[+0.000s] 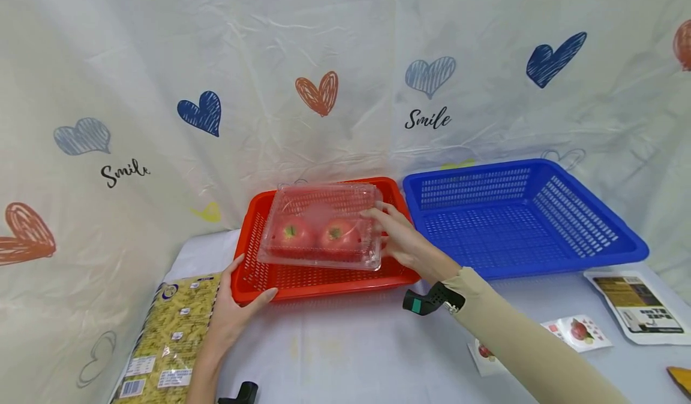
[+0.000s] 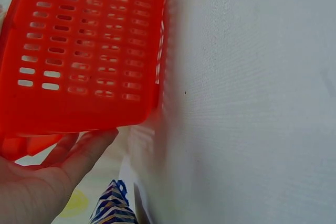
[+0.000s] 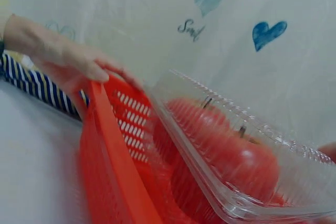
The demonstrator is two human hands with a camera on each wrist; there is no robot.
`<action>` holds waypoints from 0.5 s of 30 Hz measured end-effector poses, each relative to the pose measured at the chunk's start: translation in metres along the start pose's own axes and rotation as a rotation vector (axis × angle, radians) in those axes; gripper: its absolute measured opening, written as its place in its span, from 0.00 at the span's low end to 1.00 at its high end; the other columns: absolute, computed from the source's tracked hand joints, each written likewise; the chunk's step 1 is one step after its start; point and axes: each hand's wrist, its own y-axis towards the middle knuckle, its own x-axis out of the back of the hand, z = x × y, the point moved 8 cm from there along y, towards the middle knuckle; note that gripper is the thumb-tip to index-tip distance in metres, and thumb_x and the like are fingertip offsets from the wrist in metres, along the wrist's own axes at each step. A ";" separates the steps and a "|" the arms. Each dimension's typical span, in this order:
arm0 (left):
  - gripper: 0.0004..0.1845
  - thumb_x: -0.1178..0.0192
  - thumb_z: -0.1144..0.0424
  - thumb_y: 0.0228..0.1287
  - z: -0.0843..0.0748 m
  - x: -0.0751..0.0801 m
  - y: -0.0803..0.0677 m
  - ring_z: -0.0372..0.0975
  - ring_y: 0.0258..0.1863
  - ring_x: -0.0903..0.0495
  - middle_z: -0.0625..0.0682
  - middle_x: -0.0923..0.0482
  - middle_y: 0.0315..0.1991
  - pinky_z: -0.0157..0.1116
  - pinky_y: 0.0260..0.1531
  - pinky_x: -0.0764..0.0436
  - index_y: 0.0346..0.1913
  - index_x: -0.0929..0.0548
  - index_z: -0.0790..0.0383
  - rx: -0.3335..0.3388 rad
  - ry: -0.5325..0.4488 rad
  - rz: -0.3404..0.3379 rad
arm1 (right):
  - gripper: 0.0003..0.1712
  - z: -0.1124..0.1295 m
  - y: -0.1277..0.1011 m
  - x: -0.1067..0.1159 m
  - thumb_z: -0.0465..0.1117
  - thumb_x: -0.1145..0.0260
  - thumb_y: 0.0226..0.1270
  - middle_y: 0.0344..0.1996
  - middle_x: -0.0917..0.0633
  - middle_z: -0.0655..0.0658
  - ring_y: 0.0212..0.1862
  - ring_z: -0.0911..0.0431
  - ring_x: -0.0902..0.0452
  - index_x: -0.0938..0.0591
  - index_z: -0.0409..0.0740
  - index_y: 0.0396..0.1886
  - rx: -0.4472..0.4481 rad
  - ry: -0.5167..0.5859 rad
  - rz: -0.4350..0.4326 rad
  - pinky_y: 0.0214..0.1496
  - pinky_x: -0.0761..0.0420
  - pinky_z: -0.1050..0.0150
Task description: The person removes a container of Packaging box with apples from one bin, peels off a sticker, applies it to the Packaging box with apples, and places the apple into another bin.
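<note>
While right hand (image 1: 400,237) holds clear box (image 1: 320,205) over red basket (image 1: 335,291), apples (image 1: 340,236) showing through, left hand (image 1: 233,314) grips corner, likely steadying basket.

Container (image 1: 320,213) over left basket (image 1: 329,292), second basket (image 1: 475,230) to its right, packet (image 1: 175,326) far left
</note>
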 end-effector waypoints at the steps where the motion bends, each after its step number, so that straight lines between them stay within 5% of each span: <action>1: 0.54 0.24 0.52 0.62 0.000 0.000 0.000 0.50 0.70 0.33 0.56 0.39 0.76 0.31 0.55 0.23 0.83 0.49 0.46 0.000 0.000 -0.001 | 0.45 0.003 -0.005 0.001 0.47 0.40 0.79 0.73 0.39 0.35 0.68 0.36 0.38 0.53 0.51 0.85 0.006 0.010 0.004 0.68 0.27 0.35; 11: 0.53 0.25 0.53 0.63 -0.003 0.001 -0.002 0.49 0.70 0.34 0.56 0.39 0.75 0.28 0.53 0.22 0.83 0.49 0.49 -0.016 0.007 -0.003 | 0.40 0.017 -0.061 0.004 0.47 0.43 0.81 0.72 0.37 0.37 0.68 0.39 0.32 0.50 0.50 0.83 0.047 0.016 0.090 0.61 0.18 0.47; 15: 0.52 0.27 0.62 0.64 -0.006 0.004 -0.004 0.52 0.72 0.37 0.61 0.41 0.76 0.22 0.54 0.28 0.83 0.49 0.55 -0.096 0.012 0.000 | 0.41 0.015 -0.086 -0.002 0.48 0.43 0.81 0.73 0.37 0.37 0.70 0.38 0.34 0.50 0.49 0.84 0.047 -0.031 0.146 0.63 0.19 0.47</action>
